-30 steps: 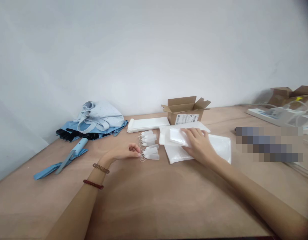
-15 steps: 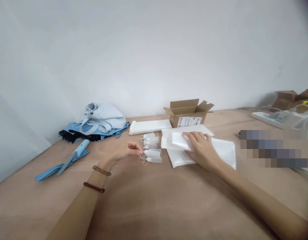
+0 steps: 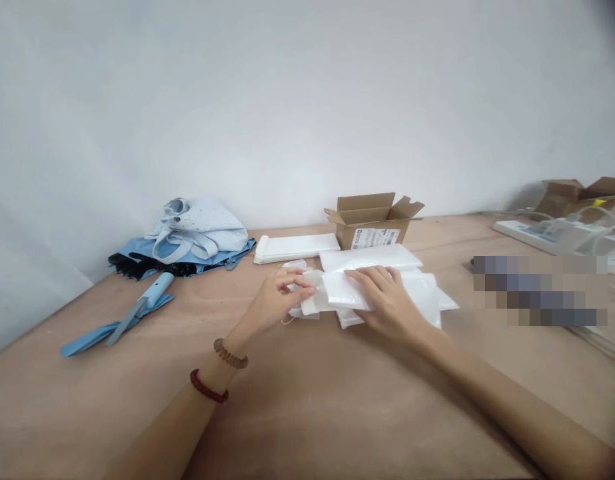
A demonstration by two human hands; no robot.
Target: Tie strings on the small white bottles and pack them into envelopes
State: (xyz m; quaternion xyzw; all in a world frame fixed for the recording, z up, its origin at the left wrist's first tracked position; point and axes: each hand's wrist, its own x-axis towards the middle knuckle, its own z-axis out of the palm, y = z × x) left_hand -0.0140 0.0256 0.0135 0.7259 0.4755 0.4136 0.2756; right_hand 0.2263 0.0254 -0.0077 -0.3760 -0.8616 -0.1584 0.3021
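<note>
My left hand [image 3: 280,297], with two beaded bracelets on the wrist, pinches the left end flap of a white padded bag [image 3: 343,291]. My right hand [image 3: 387,300] grips the same bag from the right, its fingers across the top. Beneath and behind it lie more white bags [image 3: 377,257], overlapping in a loose pile. Several small white tags [image 3: 310,316] with strings are partly hidden under my left hand and the bag's flap.
An open cardboard box [image 3: 370,235] stands behind the bags, beside a flat white stack [image 3: 297,247]. A blue umbrella [image 3: 157,293] and pale cloth bag [image 3: 202,227] lie left; a power strip [image 3: 527,237] sits right.
My left hand has moved right from the tags to the bag's flap and closed on it. My right hand and its bag have shifted slightly left, and the flap now covers some tags.
</note>
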